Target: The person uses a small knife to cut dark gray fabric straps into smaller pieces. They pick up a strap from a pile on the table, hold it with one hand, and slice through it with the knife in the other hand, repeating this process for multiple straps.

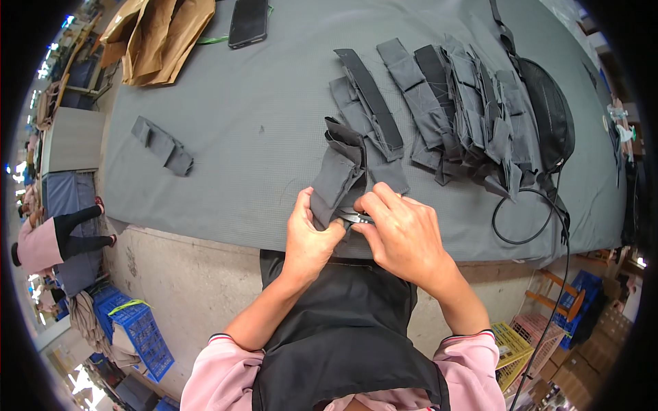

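Note:
My left hand [308, 236] grips the lower end of a folded dark grey fabric piece [336, 171] near the table's front edge. In my right hand [408, 236] is a small pair of metal thread snips [354, 216], its blades against the fabric's lower edge, close to my left thumb. The blade tips are partly hidden by the fabric and fingers. Just beyond my hands lie more grey fabric strips [373, 103], one with a darker band. Further right, several similar strips [462, 96] overlap in a row.
A single folded grey piece [163, 146] lies at the table's left. Brown paper bags [161, 41] and a black phone [248, 22] are at the back. A black pouch [548, 113] with a cable [524, 241] lies at right. Blue crates [140, 335] stand on the floor; another person [51, 240] is at far left.

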`<state>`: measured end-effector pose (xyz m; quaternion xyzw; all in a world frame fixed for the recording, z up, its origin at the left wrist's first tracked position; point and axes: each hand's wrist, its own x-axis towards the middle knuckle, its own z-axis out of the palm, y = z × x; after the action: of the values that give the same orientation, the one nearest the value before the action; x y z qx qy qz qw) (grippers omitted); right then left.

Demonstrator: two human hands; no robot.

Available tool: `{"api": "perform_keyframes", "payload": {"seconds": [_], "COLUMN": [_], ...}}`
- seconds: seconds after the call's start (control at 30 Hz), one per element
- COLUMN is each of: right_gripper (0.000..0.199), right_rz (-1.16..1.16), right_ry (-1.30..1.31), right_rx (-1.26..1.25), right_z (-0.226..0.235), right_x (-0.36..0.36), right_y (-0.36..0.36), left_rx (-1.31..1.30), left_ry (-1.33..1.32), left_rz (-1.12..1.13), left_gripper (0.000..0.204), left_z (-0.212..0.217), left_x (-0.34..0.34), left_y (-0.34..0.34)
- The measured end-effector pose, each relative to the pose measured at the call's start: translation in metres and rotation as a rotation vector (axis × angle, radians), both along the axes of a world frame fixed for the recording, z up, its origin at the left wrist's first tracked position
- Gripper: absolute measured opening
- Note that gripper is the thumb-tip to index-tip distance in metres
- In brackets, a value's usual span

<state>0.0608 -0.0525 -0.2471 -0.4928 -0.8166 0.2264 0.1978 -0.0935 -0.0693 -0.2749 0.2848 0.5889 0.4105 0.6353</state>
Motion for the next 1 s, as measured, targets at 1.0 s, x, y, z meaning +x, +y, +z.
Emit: {"api": "perform_keyframes", "payload": {"seconds": [1.0], "right_gripper": [0.020], "right_rz": [-0.223], "right_ry": [0.570], "right_rx": [-0.010], "right_z": [-0.041], "right_x": [-0.035], "right_y": [-0.041], "left_rx": [0.100], "left_ry": [-0.692], "left_rz": [0.025], "left_gripper": [0.048], "left_z": [-0.016], "left_x": [-0.025], "left_y": [0.023]}}
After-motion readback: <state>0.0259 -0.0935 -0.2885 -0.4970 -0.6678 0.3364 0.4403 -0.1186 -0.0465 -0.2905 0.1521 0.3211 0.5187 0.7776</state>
